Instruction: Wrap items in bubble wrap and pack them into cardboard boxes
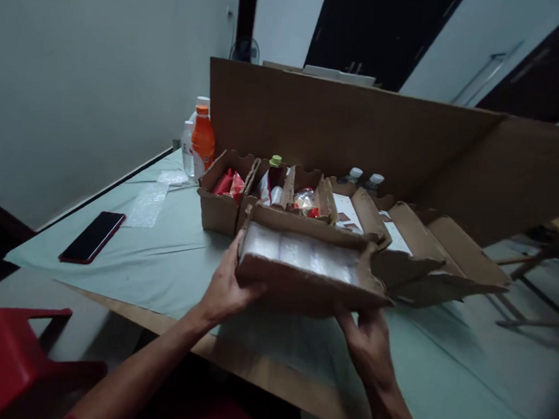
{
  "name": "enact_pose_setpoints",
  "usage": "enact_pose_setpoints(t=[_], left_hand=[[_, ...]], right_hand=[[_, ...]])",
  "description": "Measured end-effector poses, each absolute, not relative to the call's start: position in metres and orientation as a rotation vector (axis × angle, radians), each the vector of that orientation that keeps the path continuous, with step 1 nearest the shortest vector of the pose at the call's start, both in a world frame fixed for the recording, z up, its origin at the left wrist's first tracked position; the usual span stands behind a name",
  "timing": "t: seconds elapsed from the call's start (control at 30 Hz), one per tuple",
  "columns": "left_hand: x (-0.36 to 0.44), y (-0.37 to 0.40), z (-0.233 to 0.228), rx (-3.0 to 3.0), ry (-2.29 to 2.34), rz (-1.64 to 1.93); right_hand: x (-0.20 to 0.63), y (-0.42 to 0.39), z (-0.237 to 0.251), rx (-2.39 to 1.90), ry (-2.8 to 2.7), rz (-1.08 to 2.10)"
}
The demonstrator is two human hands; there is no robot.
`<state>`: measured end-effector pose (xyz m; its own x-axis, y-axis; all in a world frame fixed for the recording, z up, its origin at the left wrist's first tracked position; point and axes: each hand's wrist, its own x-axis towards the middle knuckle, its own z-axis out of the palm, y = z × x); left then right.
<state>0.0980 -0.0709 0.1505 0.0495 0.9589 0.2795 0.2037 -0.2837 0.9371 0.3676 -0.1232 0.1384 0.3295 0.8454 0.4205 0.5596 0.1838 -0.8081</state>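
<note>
Open cardboard box (303, 273) lined with bubble wrap (300, 252) held above table (177, 266), left hand (226, 289) fingers clamped on its left end, right hand (368, 341) fingers curled beneath right underside, phone (92, 237) lying well apart.

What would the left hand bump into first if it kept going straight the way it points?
The left hand already touches the cardboard box it holds. Beyond it, probably the small box of red packets, though depth is unclear.
</note>
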Motion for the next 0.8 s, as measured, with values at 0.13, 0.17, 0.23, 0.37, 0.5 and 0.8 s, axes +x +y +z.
enact_pose_setpoints(t=[0.13,0.17,0.23,0.37,0.5,0.8], left_hand=[[0.089,-0.100,0.121,1.498,1.321,1.302],[0.077,-0.109,0.113,1.433,1.396,1.316],[0.046,-0.122,0.102,1.280,1.572,1.364],[-0.008,-0.134,0.102,1.034,1.932,1.605],[-0.031,-0.138,0.102,1.044,2.047,1.791],[-0.059,-0.119,0.060,1.140,1.981,1.750]], right_hand=[[0.362,-0.141,0.124,-1.532,-1.382,0.425],[0.349,-0.136,0.122,-1.491,-1.413,0.488],[0.312,-0.112,0.120,-1.351,-1.514,0.640],[0.223,-0.034,0.129,-0.996,-1.826,0.884],[0.147,0.028,0.135,-0.982,-2.036,0.702],[0.139,0.022,0.064,-1.076,-2.241,0.554]])
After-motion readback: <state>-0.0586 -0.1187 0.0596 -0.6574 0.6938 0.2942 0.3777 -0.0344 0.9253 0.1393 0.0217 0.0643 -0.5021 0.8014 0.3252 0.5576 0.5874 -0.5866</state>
